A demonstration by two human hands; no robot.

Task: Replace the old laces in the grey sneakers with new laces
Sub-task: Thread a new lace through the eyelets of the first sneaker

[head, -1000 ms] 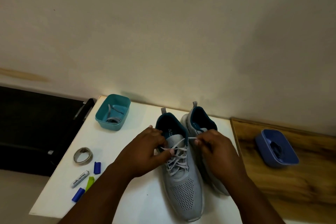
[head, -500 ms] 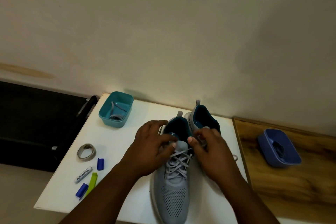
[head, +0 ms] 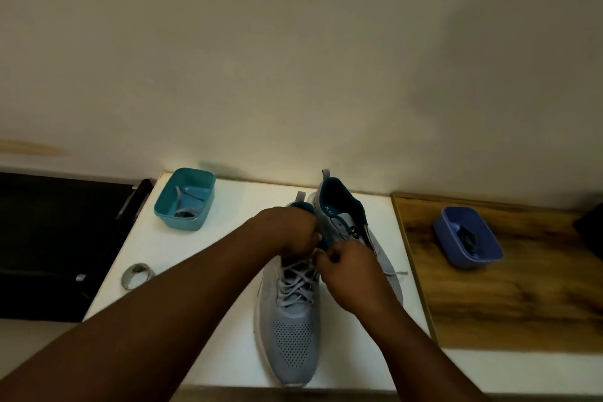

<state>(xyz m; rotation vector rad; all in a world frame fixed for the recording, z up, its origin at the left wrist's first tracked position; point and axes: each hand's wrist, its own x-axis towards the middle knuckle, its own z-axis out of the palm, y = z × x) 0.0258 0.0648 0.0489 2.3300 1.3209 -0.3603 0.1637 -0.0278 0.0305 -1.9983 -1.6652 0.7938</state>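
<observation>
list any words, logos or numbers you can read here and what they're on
None can be read with certainty.
White print on the teal inner collar of the far grey mesh sneaker: a few characters, too blurred to read.
Small dark tag with a yellow-green mark on that sneaker's tongue: a logo, no legible text.
Near grey mesh sneaker, teal plastic tub, blue plastic tub, metal tape ring: no visible text.

Head-worn view, forward-down over white table (head: 202, 330)
</observation>
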